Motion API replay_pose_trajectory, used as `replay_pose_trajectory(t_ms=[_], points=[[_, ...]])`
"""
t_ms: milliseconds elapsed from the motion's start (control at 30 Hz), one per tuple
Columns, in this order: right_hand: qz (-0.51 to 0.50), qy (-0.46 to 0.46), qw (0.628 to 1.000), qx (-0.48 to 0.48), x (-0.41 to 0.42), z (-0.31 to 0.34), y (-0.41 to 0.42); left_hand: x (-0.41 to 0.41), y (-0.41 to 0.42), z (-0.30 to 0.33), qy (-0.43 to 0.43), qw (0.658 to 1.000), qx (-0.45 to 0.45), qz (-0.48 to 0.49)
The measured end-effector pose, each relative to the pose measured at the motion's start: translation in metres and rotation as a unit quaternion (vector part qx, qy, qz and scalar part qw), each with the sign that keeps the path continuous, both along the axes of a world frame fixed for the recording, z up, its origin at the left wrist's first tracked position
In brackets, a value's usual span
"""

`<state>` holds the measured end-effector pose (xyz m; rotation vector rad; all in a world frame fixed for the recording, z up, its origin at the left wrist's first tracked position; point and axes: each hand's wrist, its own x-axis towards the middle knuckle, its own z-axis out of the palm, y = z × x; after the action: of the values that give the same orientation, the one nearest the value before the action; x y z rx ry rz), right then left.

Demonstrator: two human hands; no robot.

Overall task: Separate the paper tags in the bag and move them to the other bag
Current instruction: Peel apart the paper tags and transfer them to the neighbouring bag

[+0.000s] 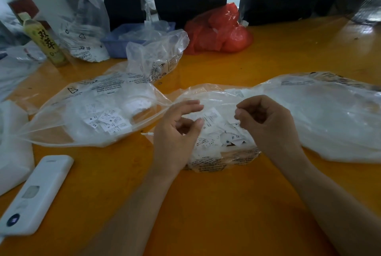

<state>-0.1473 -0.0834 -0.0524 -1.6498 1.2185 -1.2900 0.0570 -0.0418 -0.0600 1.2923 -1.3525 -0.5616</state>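
Tags sit heaped in the open middle bag, right between the two hands; size letters M and XL show on a few, and one larger slip lies on top of the heap. Left hand hovers over the near-left edge of the heap, thumb and forefinger curved towards each other with a gap between, holding nothing I can make out; right hand is curled, fingertips drawn in as if pinching something small, but whether a tag is in there I cannot tell. Left bag lies just beside, mouth facing the hands, already carrying loose tags marked M, S and XS; looks like the place they go.

The step, I'd say, is peeling one tag free of its neighbours; best done with fingertips only, sliding the top slip sideways so stuck ones part, then checking it's single before it crosses over; the thin plastic mouth may fold shut, so the left hand could hold it wide.

Further out on the orange table: a big bag on the right, a white remote near left, a bottle and a red bag at the back.
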Motion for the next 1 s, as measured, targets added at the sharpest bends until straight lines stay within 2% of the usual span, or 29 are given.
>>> replay_pose_trajectory(t_ms=[100,167,233,267,400,500,567,700,767,867,1000], points=[[-0.056,-0.003,0.998,-0.039,-0.008,0.006,-0.003,0.022,-0.001,0.009,-0.140,0.981,-0.101,0.086],[-0.088,0.016,0.994,-0.069,-0.015,0.011,-0.006,0.043,-0.004,0.012,-0.215,0.957,-0.094,0.172],[-0.117,0.072,0.986,-0.091,-0.024,0.016,-0.011,0.064,-0.006,0.012,-0.263,0.931,-0.032,0.251],[-0.127,0.132,0.978,-0.101,-0.030,0.018,-0.015,0.074,-0.006,0.010,-0.280,0.918,0.002,0.280],[-0.154,0.409,0.898,-0.048,-0.060,0.024,-0.030,0.103,-0.009,0.003,-0.334,0.874,0.120,0.333],[-0.215,0.483,0.848,-0.027,-0.081,0.022,-0.038,0.107,-0.013,0.004,-0.376,0.812,0.262,0.361],[-0.240,0.517,0.822,-0.010,-0.090,0.020,-0.041,0.105,-0.014,0.004,-0.384,0.798,0.310,0.347],[-0.186,0.570,0.791,0.120,-0.097,0.016,-0.044,0.101,-0.016,0.004,-0.387,0.797,0.311,0.343],[-0.179,0.578,0.787,0.116,-0.097,0.013,-0.043,0.095,-0.016,0.005,-0.371,0.815,0.268,0.356],[-0.210,0.557,0.797,0.100,-0.095,0.016,-0.045,0.078,-0.012,0.003,-0.377,0.841,0.146,0.361],[-0.252,0.488,0.834,0.052,-0.095,0.019,-0.045,0.051,-0.013,0.000,-0.339,0.894,0.041,0.290]])
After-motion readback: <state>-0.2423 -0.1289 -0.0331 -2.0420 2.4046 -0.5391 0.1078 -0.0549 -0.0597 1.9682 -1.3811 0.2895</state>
